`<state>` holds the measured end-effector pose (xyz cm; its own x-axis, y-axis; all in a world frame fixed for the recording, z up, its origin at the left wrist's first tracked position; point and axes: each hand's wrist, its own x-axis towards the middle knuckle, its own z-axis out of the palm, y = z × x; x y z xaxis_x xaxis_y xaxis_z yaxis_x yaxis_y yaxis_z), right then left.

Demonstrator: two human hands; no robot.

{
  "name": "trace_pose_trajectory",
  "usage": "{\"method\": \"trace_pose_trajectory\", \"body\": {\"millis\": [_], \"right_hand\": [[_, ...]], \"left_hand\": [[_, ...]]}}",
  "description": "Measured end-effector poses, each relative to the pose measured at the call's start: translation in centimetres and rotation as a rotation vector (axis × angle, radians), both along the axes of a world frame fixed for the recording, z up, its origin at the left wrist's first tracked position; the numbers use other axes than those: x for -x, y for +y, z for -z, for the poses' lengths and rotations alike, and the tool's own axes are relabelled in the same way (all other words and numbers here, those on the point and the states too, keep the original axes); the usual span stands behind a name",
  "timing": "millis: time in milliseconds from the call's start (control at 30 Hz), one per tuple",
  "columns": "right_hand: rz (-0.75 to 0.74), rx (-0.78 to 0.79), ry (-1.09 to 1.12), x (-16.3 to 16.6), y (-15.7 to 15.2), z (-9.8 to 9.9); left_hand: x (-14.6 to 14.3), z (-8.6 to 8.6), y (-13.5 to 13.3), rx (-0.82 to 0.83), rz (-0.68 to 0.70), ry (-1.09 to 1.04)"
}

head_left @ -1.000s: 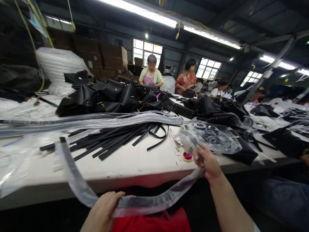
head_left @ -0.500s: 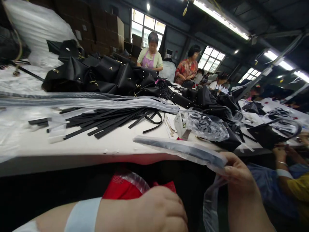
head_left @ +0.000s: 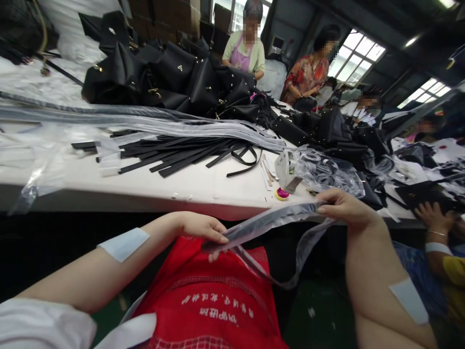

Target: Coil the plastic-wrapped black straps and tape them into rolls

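My left hand [head_left: 203, 229] pinches one end of a long clear plastic sleeve [head_left: 269, 222] with a dark strap inside, just above my red apron [head_left: 214, 300]. My right hand [head_left: 345, 208] grips the other end at the front edge of the white table [head_left: 145, 189]. The sleeve stretches between both hands, and a loose loop of it hangs below. Both hands are closed on it.
A pile of black straps [head_left: 181, 152] and long clear sleeves [head_left: 152, 123] lies on the table, with black bags [head_left: 170, 77] behind. A clear bag of parts [head_left: 319, 172] and a small pink-yellow disc [head_left: 281, 194] sit near my right hand. Other people work across the table and at my right.
The camera tilted downward. My left hand rose from low in the frame and took hold of the sleeve's end; the sleeve now spans both hands above the apron.
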<state>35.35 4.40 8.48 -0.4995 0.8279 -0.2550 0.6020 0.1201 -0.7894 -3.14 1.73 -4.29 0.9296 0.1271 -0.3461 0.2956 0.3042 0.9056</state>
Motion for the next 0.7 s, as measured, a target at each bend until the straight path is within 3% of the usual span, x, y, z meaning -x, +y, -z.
{"method": "trace_pose_trajectory", "body": {"millis": [333,533,700], "right_hand": [[-0.313,-0.046,-0.332,2.9,6.0,-4.3],[-0.195,-0.342,-0.556,4.7,6.7,-2.6],[-0.432,-0.129,-0.463,9.3,3.7,0.4]], "left_hand": [[4.4,-0.4,0.8,0.134,-0.218,0.126],[5.6,-2.2,1.1,0.060,-0.454,0.089],[2.9,-2.8,0.3,0.040,-0.467,-0.006]]}}
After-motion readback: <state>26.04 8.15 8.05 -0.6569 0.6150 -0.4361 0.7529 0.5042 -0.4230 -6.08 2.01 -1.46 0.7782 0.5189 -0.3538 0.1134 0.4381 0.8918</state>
